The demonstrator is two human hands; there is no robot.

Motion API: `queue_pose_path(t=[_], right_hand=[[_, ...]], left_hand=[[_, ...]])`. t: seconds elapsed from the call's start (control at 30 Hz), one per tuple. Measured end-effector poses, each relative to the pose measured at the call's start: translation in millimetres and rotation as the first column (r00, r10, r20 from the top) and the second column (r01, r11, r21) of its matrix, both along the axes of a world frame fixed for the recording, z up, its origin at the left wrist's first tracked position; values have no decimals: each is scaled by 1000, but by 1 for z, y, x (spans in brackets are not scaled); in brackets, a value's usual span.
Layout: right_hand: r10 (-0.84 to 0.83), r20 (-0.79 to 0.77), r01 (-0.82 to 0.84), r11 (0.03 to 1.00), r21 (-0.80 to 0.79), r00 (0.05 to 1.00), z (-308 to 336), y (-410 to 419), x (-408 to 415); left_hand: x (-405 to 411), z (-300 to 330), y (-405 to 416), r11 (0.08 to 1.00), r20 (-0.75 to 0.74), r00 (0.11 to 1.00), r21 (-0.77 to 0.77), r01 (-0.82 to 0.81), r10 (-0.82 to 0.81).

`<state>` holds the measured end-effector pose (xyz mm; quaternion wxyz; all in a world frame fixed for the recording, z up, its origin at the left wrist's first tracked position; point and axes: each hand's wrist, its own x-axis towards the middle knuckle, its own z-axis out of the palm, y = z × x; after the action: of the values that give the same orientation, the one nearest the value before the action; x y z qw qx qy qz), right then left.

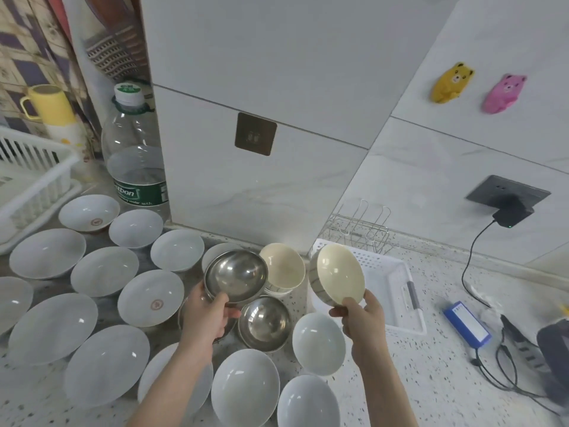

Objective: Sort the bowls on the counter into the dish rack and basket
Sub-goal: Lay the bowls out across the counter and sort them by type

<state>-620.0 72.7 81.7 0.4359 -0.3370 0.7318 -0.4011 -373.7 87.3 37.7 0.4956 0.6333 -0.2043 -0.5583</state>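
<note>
My left hand (206, 315) grips the near rim of a steel bowl (235, 277), lifted and tilted over the counter. My right hand (358, 315) pinches a cream bowl with a striped outside (337, 274), held tilted above the left edge of the white perforated basket (397, 291). Another steel bowl (264, 323) sits on the counter between my hands. A second cream bowl (284, 268) stands behind it. Several white bowls, such as one (103, 271), cover the counter to the left and front. The white dish rack (34, 180) stands at the far left.
A large water bottle (135, 155) stands at the back left beside a yellow mug (46, 103). A small wire rack (360, 229) sits behind the basket. A blue box (466, 325), cables and a plugged charger (511, 212) lie on the right.
</note>
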Motion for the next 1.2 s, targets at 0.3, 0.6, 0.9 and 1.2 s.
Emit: queue_pose_path(t=[0.3, 0.6, 0.9, 1.2], right_hand=[[-197, -32, 196, 980, -20, 980, -29, 74, -107], [-38, -44, 44, 989, 143, 998, -81, 106, -148], [159, -86, -145, 978, 150, 984, -93, 92, -150], [229, -62, -219, 966, 139, 971, -106, 83, -152]], left_hand=[[-80, 6, 28, 999, 9, 1000, -37, 22, -22], [-141, -5, 65, 999, 16, 999, -16, 43, -43], [-161, -5, 88, 1000, 85, 996, 5, 31, -31], [-169, -9, 101, 999, 99, 995, 45, -27, 23]])
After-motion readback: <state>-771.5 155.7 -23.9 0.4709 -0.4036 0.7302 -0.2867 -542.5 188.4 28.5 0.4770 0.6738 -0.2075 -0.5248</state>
